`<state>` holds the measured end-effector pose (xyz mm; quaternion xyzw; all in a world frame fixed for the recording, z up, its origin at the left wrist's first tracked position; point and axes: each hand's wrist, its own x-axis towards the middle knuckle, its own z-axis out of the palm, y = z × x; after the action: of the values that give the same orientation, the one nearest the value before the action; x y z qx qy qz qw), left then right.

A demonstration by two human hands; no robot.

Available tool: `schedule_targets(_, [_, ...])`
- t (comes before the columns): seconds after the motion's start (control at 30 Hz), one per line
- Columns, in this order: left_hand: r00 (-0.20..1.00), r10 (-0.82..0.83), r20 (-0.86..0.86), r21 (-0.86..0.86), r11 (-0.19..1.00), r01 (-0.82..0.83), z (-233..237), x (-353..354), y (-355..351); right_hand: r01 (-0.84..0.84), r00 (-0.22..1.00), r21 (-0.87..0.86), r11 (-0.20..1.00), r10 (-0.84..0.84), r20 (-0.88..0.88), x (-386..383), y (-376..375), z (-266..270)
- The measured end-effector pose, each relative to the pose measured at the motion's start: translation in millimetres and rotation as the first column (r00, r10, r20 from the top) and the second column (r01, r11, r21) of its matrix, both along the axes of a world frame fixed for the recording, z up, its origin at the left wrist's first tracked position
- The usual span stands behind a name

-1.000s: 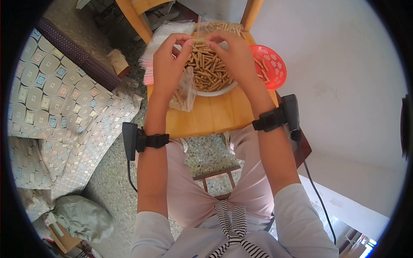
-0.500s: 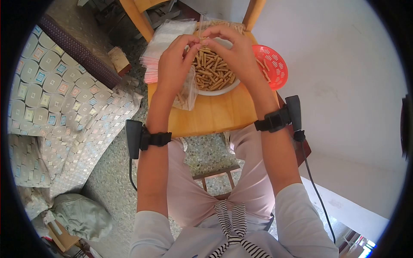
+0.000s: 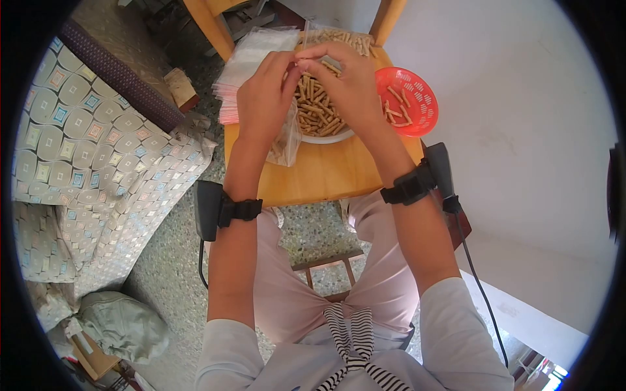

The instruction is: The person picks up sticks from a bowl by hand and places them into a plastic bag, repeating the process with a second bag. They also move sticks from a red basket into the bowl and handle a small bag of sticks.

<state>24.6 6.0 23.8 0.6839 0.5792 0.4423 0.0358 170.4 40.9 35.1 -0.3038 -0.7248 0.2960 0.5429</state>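
On the chair seat, a clear bag lies near left, partly behind the left arm. Beyond, the left hand and right hand block part of a white bowl of brown sticks. They meet above it, each grip nearly closed, what it holds indistinct. A red basket sits right; flat bags lie far left, beside a half-hidden filled bag.
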Motion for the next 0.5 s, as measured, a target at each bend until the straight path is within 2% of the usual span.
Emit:
schedule_targets(0.07, [1.0, 0.004, 0.014, -0.039, 0.999, -0.003, 4, 0, -2, 0.046, 0.998, 0.05, 0.998, -0.048, 0.047, 3, 3, -1])
schedule_targets(0.1, [1.0, -0.007, 0.024, -0.179, 0.984, 0.011, 10, 0, -4, 0.048, 0.998, 0.05, 0.998, -0.05, 0.047, 5, 5, -3])
schedule_targets(0.13, [0.999, -0.016, 0.034, -0.315, 0.949, 0.026, 13, 0, -4, 0.051, 0.998, -0.042, 0.998, -0.049, 0.048, 9, 7, -4])
schedule_targets(0.17, [0.999, -0.017, 0.035, -0.315, 0.949, 0.027, 9, -2, -3, 0.054, 0.998, -0.133, 0.99, -0.048, 0.049, 12, 9, -5])
schedule_targets(0.27, [0.994, -0.084, -0.068, -0.255, 0.965, 0.064, -13, -17, -3, 0.022, 0.996, -0.206, 0.978, -0.003, 0.093, 19, 14, -10])
schedule_targets(0.33, [0.979, -0.179, -0.098, -0.415, 0.901, 0.124, -15, -23, -7, 0.004, 0.996, -0.204, 0.979, 0.015, 0.093, 17, 13, -12])
schedule_targets(0.37, [0.978, -0.181, -0.099, -0.413, 0.902, 0.125, -16, -25, -8, -0.017, 0.995, -0.203, 0.979, 0.037, 0.093, 15, 13, -13])
schedule_targets(0.43, [0.99, -0.126, -0.058, -0.581, 0.811, 0.069, 1, -23, -15, -0.007, 0.992, -0.178, 0.984, 0.03, 0.123, 13, 16, -18])
schedule_targets(0.47, [0.99, -0.127, -0.059, -0.582, 0.81, 0.069, 0, -26, -13, 0.001, 0.988, -0.153, 0.988, 0.023, 0.154, 13, 16, -21])
schedule_targets(0.5, [0.994, -0.11, 0.011, -0.566, 0.819, 0.097, -1, -29, -10, 0.001, 0.988, -0.154, 0.988, 0.023, 0.154, 13, 16, -21])
